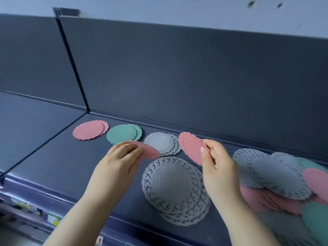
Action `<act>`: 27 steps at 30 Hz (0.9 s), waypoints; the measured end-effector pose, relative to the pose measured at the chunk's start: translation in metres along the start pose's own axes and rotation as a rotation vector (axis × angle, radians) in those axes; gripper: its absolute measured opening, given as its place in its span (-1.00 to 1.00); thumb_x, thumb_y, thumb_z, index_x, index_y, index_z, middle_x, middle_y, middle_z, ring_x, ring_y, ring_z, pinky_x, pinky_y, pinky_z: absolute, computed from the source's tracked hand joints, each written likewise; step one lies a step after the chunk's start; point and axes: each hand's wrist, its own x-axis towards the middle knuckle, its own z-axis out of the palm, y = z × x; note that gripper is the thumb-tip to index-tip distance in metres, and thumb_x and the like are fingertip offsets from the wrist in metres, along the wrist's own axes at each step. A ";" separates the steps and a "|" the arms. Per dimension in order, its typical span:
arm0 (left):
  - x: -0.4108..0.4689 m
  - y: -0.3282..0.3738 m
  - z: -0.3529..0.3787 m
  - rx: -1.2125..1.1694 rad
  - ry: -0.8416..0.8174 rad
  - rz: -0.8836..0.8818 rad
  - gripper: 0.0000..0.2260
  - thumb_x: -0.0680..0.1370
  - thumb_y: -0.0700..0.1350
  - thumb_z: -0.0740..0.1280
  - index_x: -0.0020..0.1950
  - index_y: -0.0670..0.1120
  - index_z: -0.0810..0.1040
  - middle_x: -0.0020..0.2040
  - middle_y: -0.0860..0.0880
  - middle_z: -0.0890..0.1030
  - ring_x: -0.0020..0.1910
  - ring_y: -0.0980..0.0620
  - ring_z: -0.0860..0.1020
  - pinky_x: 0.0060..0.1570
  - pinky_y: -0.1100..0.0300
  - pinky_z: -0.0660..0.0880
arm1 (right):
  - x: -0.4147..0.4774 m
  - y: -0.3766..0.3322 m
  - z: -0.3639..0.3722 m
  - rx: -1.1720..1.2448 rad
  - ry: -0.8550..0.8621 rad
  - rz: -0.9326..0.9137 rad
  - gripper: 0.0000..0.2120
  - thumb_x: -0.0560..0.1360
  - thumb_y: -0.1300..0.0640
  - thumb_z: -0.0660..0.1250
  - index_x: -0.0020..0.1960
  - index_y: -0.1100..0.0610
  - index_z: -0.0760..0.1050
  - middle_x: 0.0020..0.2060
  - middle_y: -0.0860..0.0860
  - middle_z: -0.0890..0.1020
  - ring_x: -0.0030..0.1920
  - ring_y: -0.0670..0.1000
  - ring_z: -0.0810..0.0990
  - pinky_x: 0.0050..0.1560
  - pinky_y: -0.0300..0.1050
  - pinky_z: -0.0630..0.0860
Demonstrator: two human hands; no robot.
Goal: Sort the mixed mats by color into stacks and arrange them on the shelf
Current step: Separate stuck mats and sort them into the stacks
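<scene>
My left hand [120, 158] pinches a small pink mat [150, 150], held almost flat above the shelf. A second small pink mat [191, 148] stands tilted in my right hand [217, 162], gripped at its right edge. Along the back of the dark shelf [58, 157] lie three short stacks: pink mats [89, 129], green mats [123, 134] and small grey mats [164, 143]. A stack of large grey lace-edged mats [174, 189] lies between my hands. At the right sits a mixed heap [284, 183] of grey, pink and green mats.
A dark back panel [177, 77] rises behind the shelf. A vertical divider [74, 64] and a seam split off another shelf section on the left. Price labels [53, 219] run along the shelf's front edge below.
</scene>
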 end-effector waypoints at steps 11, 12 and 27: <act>-0.004 -0.039 -0.008 -0.059 -0.033 0.055 -0.73 0.54 -0.11 0.22 0.04 -0.19 0.66 0.02 -0.05 0.63 0.05 -0.05 0.55 0.08 0.19 0.44 | -0.017 -0.021 0.038 -0.022 0.018 0.068 -0.82 0.51 0.24 0.27 0.06 0.09 0.55 -0.19 -0.22 0.58 -0.13 -0.24 0.49 -0.19 -0.59 0.30; -0.008 -0.038 -0.007 -0.054 -0.038 0.047 -0.73 0.54 -0.10 0.22 0.04 -0.19 0.66 0.02 -0.05 0.63 0.05 -0.05 0.56 0.07 0.17 0.46 | -0.018 -0.018 0.039 -0.014 0.000 0.078 -0.83 0.51 0.24 0.27 0.06 0.09 0.55 -0.18 -0.18 0.60 -0.13 -0.23 0.49 -0.20 -0.59 0.30; -0.002 -0.059 -0.019 -0.068 -0.112 0.045 -0.72 0.53 -0.11 0.22 0.05 -0.20 0.66 0.03 -0.05 0.63 0.05 -0.05 0.56 0.08 0.19 0.45 | -0.024 -0.036 0.052 -0.047 -0.133 0.180 -0.84 0.54 0.13 0.22 0.02 0.07 0.56 -0.30 -0.01 0.59 -0.25 0.08 0.52 -0.27 -0.31 0.38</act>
